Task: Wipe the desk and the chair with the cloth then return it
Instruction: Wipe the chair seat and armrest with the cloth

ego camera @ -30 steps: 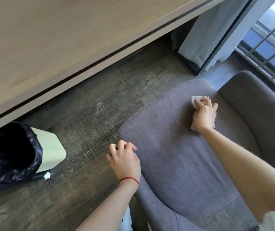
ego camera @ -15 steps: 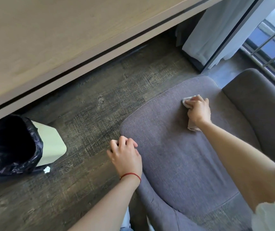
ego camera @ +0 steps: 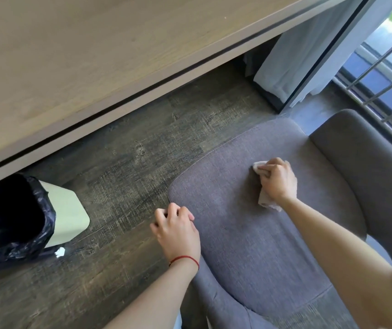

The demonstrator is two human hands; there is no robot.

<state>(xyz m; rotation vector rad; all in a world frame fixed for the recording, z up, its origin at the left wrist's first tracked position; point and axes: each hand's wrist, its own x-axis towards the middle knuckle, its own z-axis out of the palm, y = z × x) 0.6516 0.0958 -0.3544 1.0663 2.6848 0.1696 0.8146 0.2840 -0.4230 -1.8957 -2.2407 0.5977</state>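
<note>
Bin (ego camera: pixel 70 216): pale, lined with a black bag (ego camera: pixel 9 217), contents not visible; stands on the floor under the surface (ego camera: pixel 95 55). Cloth (ego camera: pixel 265 200): on the grey chair (ego camera: pixel 249 233) seat, right hand (ego camera: pixel 276 181) grip closed on it. Left hand (ego camera: pixel 178 231): fingers curled at the seat's front edge.

Desk (ego camera: pixel 76 55): spans the top, behind the chair.
Chair (ego camera: pixel 249 245): lower right — cloth (ego camera: pixel 266 200) pressed on its seat under the right hand (ego camera: pixel 276 180).
Left hand (ego camera: pixel 177 231): at the seat's left edge.
Bin (ego camera: pixel 68 217): far left, on the floor (ego camera: pixel 142 150) — partly under the desk.
</note>
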